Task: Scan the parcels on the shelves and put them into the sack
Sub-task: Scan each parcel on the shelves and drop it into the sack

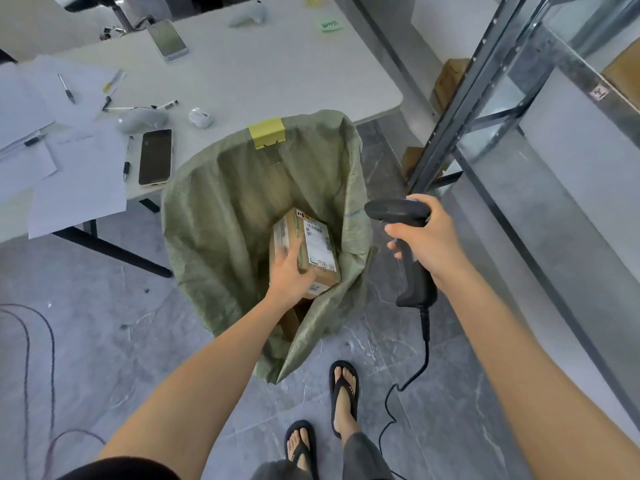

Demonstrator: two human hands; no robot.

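Note:
A green woven sack (221,216) stands open on the floor, its rim fastened to the table edge with a yellow clip (267,132). My left hand (289,271) reaches into the sack's mouth and grips a small cardboard parcel (317,247) with a white shipping label on top. More cardboard shows lower inside the sack. To the right of the sack, my right hand (427,242) holds a black handheld barcode scanner (398,211) by its handle, head pointing left. Its cable hangs to the floor.
A white table (263,74) behind the sack carries papers, pens, two phones (156,156) and an earbud case. Metal shelving (540,109) rises on the right with brown boxes (623,74) on it. Cables lie on the grey tiled floor at left. My sandalled feet stand below the sack.

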